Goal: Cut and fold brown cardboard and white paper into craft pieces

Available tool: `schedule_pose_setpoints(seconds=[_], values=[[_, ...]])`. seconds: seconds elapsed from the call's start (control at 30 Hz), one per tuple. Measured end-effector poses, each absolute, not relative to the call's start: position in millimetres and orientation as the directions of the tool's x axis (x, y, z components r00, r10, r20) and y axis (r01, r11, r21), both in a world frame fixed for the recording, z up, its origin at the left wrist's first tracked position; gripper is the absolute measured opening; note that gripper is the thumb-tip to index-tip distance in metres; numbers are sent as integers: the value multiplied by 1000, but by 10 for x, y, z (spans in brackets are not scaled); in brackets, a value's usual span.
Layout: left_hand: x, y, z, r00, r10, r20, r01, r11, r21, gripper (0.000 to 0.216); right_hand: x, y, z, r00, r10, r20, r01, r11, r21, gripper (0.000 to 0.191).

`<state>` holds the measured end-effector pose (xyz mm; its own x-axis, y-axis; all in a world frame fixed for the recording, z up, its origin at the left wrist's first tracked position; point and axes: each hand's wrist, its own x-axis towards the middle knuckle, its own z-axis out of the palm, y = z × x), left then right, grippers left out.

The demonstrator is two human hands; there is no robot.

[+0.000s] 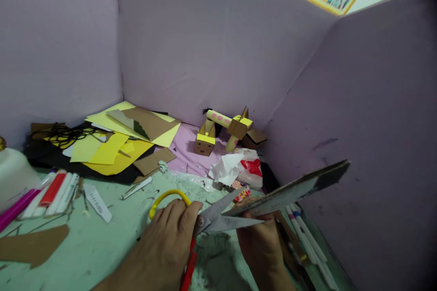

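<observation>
My left hand (170, 227) is closed around scissors (212, 223) with one yellow and one red handle. The blades stand apart and point right, at the near end of a flat piece of cardboard (290, 192). That cardboard is tilted, rising to the right, with a dark patch at its far end. Gripping it from below is my right hand (261, 238), its fingers partly hidden behind the piece. I cannot tell whether the blades touch the cardboard.
Yellow and brown sheets (116, 150), markers (56, 191) and a cardboard offcut (34, 243) lie left. At the back stand a small box with a drawn face (205, 143) and a spotted paper-tube model (220, 118). White pens (309, 236) lie right, beside the purple wall (368, 113).
</observation>
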<state>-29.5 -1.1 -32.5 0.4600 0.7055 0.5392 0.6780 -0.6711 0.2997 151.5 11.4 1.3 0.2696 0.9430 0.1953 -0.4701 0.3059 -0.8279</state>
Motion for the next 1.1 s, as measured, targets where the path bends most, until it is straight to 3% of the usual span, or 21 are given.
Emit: schedule_pose_setpoints(seconds=[0.57, 1.1], values=[[-310, -11, -274, 506, 695, 511, 720, -666, 192, 52, 1511, 107, 32, 274, 925, 262, -414, 359, -836, 18], [-316, -25, -295, 513, 694, 504, 763, -638, 102, 51, 1483, 98, 13, 244, 945, 218, -440, 309, -843, 20]])
